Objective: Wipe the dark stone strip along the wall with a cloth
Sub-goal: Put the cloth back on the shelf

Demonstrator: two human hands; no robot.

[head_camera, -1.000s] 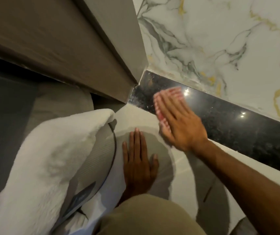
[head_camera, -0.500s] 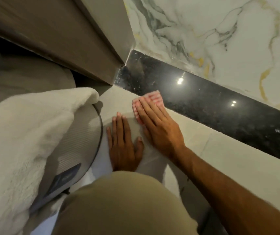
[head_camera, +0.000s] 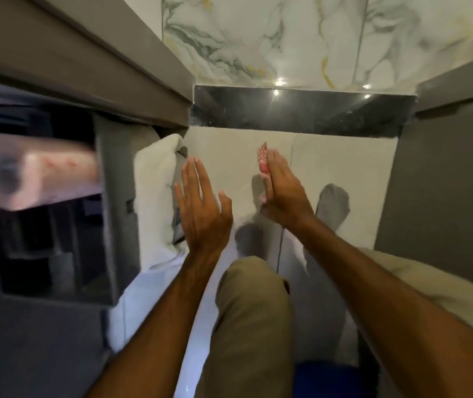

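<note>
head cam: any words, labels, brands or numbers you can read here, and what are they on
No text can be read anywhere in this view.
Blurred roll at the left: reddish marks on its wrap, too smeared to read.
Cloth in the right hand: a red and white pattern, no lettering.
Dark stone strip: only light reflections.

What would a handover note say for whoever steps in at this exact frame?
Left hand: open, empty, raised above the pale floor.
Right hand: holds the red-and-white cloth against its palm, also lifted, off the dark stone strip.
The strip runs along the foot of the marble wall, between grey cabinet sides; white towel lies at left.
Done: cannot judge from this frame how much is wiped; specks show on the strip.
Left: bring the cloth back down and probably wipe its full length, corners included.
</note>
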